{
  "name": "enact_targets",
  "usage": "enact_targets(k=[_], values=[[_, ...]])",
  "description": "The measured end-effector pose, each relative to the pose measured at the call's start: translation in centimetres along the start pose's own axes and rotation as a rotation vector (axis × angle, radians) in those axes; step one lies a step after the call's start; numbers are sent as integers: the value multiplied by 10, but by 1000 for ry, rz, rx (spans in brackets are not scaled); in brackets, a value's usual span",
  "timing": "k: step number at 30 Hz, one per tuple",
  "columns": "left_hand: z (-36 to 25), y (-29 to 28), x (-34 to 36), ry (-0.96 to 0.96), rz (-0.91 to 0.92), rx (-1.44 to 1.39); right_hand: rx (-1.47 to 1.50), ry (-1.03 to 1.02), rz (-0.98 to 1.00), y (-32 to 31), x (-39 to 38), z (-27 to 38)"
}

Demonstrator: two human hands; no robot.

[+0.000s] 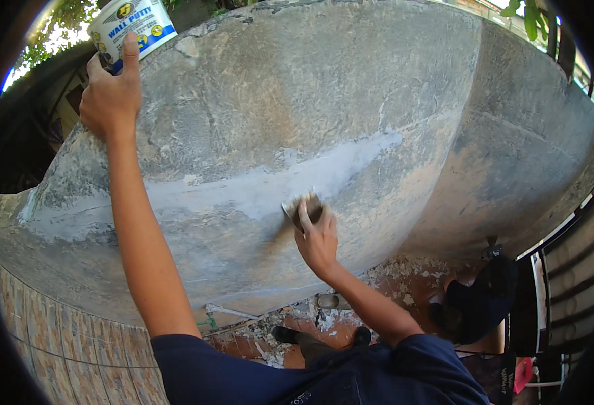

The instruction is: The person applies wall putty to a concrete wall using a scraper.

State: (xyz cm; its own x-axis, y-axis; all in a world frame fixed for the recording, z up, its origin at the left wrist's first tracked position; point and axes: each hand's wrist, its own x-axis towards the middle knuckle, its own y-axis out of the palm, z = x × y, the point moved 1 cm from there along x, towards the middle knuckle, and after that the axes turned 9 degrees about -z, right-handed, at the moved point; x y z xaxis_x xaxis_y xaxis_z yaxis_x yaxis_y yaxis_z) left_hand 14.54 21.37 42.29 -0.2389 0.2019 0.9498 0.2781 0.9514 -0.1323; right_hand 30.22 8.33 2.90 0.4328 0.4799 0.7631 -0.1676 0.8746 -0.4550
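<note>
High on the left, my left hand (113, 94) grips a white and blue tub (138, 30) at the wall's top edge, thumb on its front. My right hand (317, 239) is closed around a putty knife (303, 208). The wide blade lies against the grey concrete wall (243, 88). Just above it, a long pale band of smooth filler (236, 191) runs across the wall from the left toward the upper right. Bare, rough, stained concrete shows above and below this band. The tub's inside is hidden from this angle.
At lower right a person in dark clothing (479, 300) is low beside the wall. Flakes of debris litter the reddish floor (249, 344) by my feet. A pale pipe with a green fitting (210, 319) lies near the wall's base. A dark metal gate (574, 270) stands right.
</note>
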Motion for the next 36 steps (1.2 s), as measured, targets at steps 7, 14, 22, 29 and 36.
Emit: enact_targets(k=[7,14,22,29,36], values=[[0,-7,3,-10,11,-7,-45,295,597,9,-111,-63],[5,-1,5,-5,-10,-5,349,147,188,-90,61,-13],[7,7,5,44,-67,-15,128,76,85,-22,31,-69],[1,0,2,43,-80,-14,121,367,431,13,-98,-140],[-1,10,0,1,-12,-29,204,110,97,-59,28,-114]])
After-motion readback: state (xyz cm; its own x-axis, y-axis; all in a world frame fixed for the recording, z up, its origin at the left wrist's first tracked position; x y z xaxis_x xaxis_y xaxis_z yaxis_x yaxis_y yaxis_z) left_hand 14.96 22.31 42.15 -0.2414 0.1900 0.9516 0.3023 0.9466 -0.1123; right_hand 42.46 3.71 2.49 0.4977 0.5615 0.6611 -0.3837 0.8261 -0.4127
